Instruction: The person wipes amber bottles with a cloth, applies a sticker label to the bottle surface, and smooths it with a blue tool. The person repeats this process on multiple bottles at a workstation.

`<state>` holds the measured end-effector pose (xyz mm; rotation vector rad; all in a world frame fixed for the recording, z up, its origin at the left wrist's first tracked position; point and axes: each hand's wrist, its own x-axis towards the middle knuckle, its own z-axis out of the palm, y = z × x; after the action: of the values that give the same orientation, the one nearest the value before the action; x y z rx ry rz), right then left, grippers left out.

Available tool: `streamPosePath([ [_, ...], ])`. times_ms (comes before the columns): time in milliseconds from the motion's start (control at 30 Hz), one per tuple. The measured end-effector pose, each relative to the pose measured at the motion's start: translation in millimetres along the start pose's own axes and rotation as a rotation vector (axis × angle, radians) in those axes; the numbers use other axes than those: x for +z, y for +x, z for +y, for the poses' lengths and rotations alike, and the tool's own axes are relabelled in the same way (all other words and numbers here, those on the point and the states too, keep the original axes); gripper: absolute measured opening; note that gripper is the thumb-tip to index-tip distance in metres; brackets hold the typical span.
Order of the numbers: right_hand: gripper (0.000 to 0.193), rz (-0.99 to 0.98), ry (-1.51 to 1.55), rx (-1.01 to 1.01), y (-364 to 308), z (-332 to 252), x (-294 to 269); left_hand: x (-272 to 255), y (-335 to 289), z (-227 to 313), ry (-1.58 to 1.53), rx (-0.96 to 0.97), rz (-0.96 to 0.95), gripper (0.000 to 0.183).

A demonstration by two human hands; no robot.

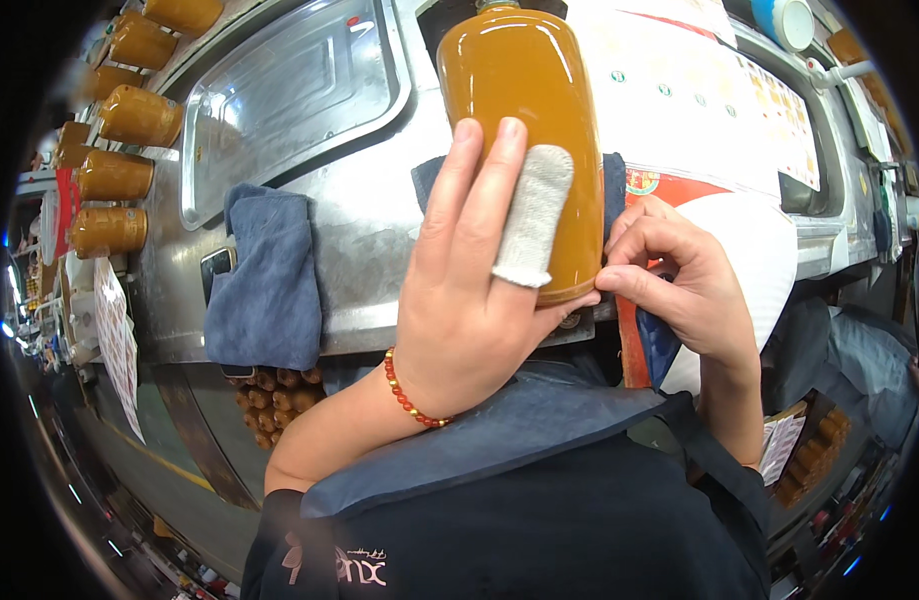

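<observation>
A large amber-brown glossy bottle point(524, 75) lies on its side, its neck toward the far edge and its base toward me. My left hand point(469, 270) rests on it with fingers stretched flat along its side and the thumb at the base rim; a grey knitted finger sleeve point(537, 215) covers one finger. By the base's right corner my right hand point(669, 270) is closed, thumb and forefinger pressed together; what they pinch, if anything, I cannot make out. Dark blue cloth point(614, 185) shows from under the bottle.
A folded blue cloth point(264, 280) lies on the metal table point(364, 230), partly over a phone point(217, 268). Behind it is a clear plastic tray lid point(289, 95). Several amber bottles point(114, 175) line the left. Printed sheets point(679, 90) cover the right side.
</observation>
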<state>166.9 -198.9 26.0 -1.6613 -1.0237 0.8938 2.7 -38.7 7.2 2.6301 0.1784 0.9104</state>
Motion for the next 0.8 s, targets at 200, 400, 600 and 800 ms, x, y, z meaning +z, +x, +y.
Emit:
streamPosePath([
  [200, 0.012, 0.016, 0.03, 0.092, 1, -4, -1, 4, -23, -20, -0.286, -0.119, 0.009, 0.106],
  [400, 0.014, 0.072, 0.204, 0.197, -1, 3, 2, -5, -36, -29, -0.419, -0.196, -0.158, 0.102],
  [600, 0.016, 0.035, 0.22, 0.186, 1, 6, 4, -1, -34, -17, -0.621, -0.345, -0.112, 0.097],
  [800, 0.016, 0.027, 0.209, 0.193, 3, 5, 5, -3, -37, -15, -0.547, -0.326, -0.089, 0.097],
])
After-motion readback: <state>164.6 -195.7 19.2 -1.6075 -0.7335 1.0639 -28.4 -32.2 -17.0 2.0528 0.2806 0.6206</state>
